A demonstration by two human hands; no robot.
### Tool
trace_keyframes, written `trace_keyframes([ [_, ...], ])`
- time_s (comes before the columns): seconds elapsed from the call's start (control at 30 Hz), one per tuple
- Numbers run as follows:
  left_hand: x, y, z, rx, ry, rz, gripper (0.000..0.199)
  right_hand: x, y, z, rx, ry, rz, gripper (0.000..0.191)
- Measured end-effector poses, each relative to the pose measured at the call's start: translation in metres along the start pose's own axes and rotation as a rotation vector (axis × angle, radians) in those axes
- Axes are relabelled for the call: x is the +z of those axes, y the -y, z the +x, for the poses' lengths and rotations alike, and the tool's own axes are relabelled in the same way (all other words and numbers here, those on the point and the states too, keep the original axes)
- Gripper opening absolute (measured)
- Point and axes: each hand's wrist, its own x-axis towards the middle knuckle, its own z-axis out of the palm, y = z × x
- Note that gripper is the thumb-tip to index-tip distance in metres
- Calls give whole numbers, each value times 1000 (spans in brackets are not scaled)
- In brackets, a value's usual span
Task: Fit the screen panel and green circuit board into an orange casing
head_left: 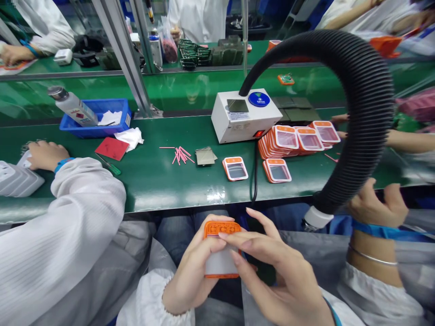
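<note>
Above my lap, in front of the bench edge, my left hand (195, 267) is wrapped round an orange-rimmed frame (221, 262) with a pale grey panel. Its upper part is orange with moulded shapes, and a thin pink strip lies just below them. My right hand (283, 267) rests its fingers on the strip and on the frame's right side; I cannot tell whether it pinches the strip. On the green bench (170, 185) beyond lie pink strips (181, 155), grey square sheets (205, 156) and an orange and white frame (235, 169).
A white box (244, 115) with a thick black hose (367, 90) arching right stands behind stacked frames (285, 138). At left are a blue tray (95, 129), a red pad (112, 148) and a screwdriver (113, 169). Co-workers' arms flank me on both sides.
</note>
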Motion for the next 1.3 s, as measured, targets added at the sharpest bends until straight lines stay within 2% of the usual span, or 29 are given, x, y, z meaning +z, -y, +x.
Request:
trace_keyframes([
  [0.1,1,-3,0,25,9,15,31,-2,-3,-1,23,-110,88,41],
  [0.2,1,-4,-1,33,-25,11,30,-7,-6,-1,20,-168,45,38],
  [0.27,1,-4,-1,23,-36,30,31,-12,-6,0,10,-153,-27,35],
  [0.47,4,-5,-2,10,-23,46,28,-19,-3,9,-13,79,-276,17],
  [0.67,1,-6,-2,19,9,93,27,-17,3,10,-107,92,-375,16],
  [0.8,-2,-4,0,40,44,63,26,-16,13,3,-219,56,-518,22],
  [0.9,-2,-4,0,58,43,60,24,-16,18,1,-280,50,-565,19],
  [1.07,0,-4,1,50,2,108,23,-14,16,-5,-228,40,-596,22],
  [1.17,2,-4,2,77,-23,125,25,-12,10,-6,-186,56,-558,17],
  [1.3,1,-3,3,102,-51,127,25,-10,5,-2,-131,-2,-499,17],
])
